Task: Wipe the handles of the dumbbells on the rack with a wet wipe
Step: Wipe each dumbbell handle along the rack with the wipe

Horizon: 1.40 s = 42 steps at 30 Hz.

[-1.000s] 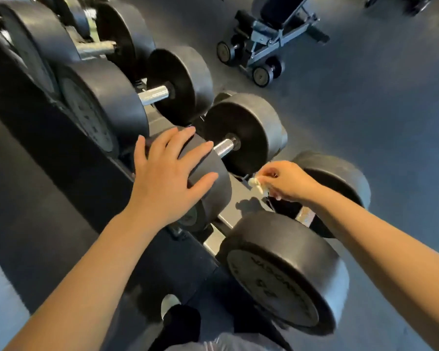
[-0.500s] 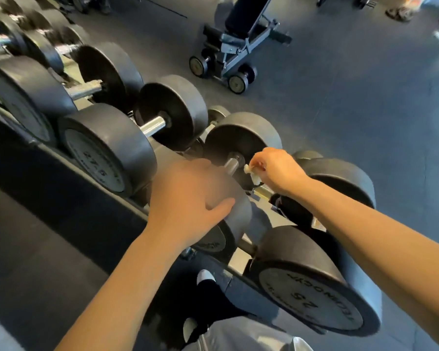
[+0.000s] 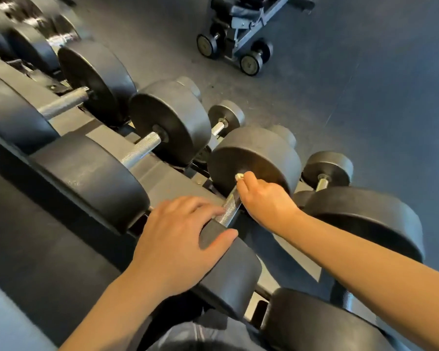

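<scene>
- Head view showed the right hand (image 3: 264, 198) curled over the far end of a knurled handle (image 3: 229, 207), close against the far weight head (image 3: 256, 158); a small wad of wet wipe (image 3: 239, 176) protruded from between thumb and fingers, so the hand was closed on the wipe and apparently on the bar beneath it.
- The left hand (image 3: 178, 239) lay on the near weight head (image 3: 228, 269) of the same dumbbell, fingers spread and nearly straight, thumb over the head's upper edge; it gripped nothing and served to steady.
- The dumbbell sat in its cradle on the rack (image 3: 162, 178), between a larger neighbour on the left and another on the right.
- Judgement: the step in hand was the wiping of this handle; most of the knurling remained exposed between the two hands.
- Recommended practice: wrap the wipe fully round the bar, draw it along the whole length toward the near head, twisting so the underside is covered; keep the left palm pressing down to stop the dumbbell rolling.
- Risk noted: the wipe was bunched small; it may miss part of the circumference.
</scene>
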Each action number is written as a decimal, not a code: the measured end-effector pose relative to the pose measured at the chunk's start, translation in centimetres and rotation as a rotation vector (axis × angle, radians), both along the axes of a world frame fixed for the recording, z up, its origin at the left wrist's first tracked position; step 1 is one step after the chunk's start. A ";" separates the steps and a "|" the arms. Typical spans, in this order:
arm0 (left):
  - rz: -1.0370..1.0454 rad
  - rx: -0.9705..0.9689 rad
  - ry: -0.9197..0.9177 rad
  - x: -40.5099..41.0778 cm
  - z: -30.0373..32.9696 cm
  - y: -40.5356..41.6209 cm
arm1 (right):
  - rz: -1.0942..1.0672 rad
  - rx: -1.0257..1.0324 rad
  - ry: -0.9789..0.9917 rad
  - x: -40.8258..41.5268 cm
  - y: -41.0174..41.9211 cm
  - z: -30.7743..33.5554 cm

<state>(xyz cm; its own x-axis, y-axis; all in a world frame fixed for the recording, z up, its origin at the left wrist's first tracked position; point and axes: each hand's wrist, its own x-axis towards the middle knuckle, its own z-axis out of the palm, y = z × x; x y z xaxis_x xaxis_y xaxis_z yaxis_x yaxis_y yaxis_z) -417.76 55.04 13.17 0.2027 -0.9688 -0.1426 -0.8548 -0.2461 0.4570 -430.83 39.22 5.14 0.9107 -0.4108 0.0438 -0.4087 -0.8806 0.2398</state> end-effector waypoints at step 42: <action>-0.366 0.058 0.275 3.6 -1.3 -1.7 | 0.093 -0.006 0.238 -2.9 0.4 -1.4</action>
<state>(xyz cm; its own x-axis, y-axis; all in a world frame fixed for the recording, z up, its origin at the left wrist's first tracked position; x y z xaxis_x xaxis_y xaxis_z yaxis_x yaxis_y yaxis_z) -414.14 53.29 11.89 -0.2040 -0.9585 -0.1991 -0.7392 0.0175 0.6733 -433.76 39.67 3.73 0.9294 -0.3253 -0.1743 -0.2576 -0.9099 0.3251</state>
